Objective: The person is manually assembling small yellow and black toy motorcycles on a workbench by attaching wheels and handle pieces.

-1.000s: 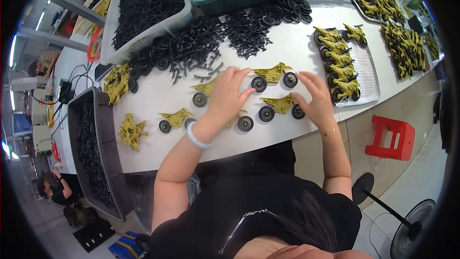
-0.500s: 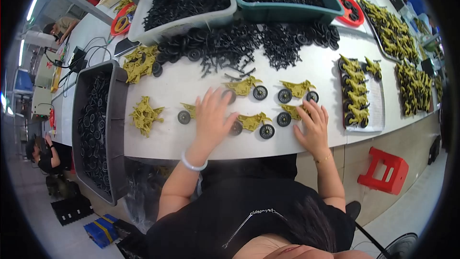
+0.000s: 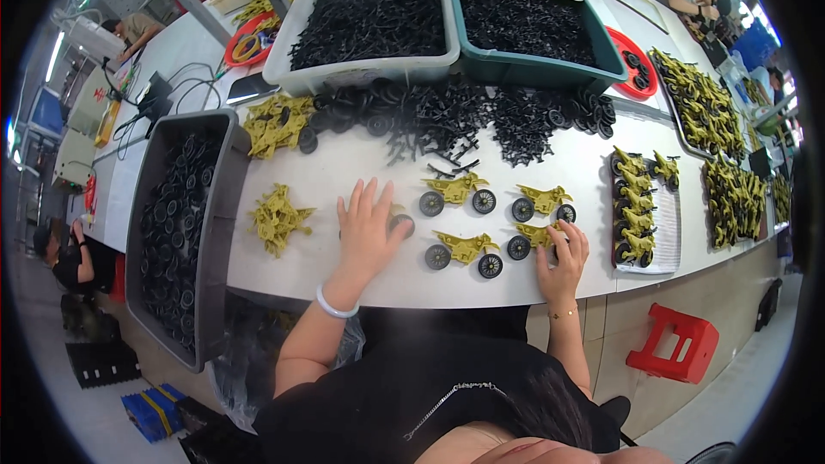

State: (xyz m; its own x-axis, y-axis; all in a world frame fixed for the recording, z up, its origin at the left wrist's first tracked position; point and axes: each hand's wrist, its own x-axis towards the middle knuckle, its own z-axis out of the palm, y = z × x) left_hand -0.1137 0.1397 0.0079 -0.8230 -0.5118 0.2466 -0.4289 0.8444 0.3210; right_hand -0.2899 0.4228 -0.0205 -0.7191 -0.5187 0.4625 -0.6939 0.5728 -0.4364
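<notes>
Several yellow toy motorcycles with black wheels lie on the white table [image 3: 344,172]. My left hand [image 3: 369,228] rests flat with fingers spread over the leftmost one, of which only a wheel [image 3: 400,222] shows. My right hand [image 3: 563,262] curls its fingers over the rear of the near right toy motorcycle [image 3: 531,241]. Between my hands lies another toy motorcycle [image 3: 464,249]. Two more, one at the far middle [image 3: 455,189] and one at the far right [image 3: 543,202], sit just beyond.
A grey bin of black wheels [image 3: 219,232] stands at the left. A white bin [image 3: 361,73] and a teal bin [image 3: 537,77] hold black parts, with loose black parts [image 3: 455,116] in front. Yellow frames [image 3: 275,219] lie left. A tray of finished toys [image 3: 666,223] and a red stool [image 3: 679,348] are on the right.
My left hand has slid left from the middle toys onto the leftmost one. My right hand stays on the near right toy. My head has moved, shifting the view.
</notes>
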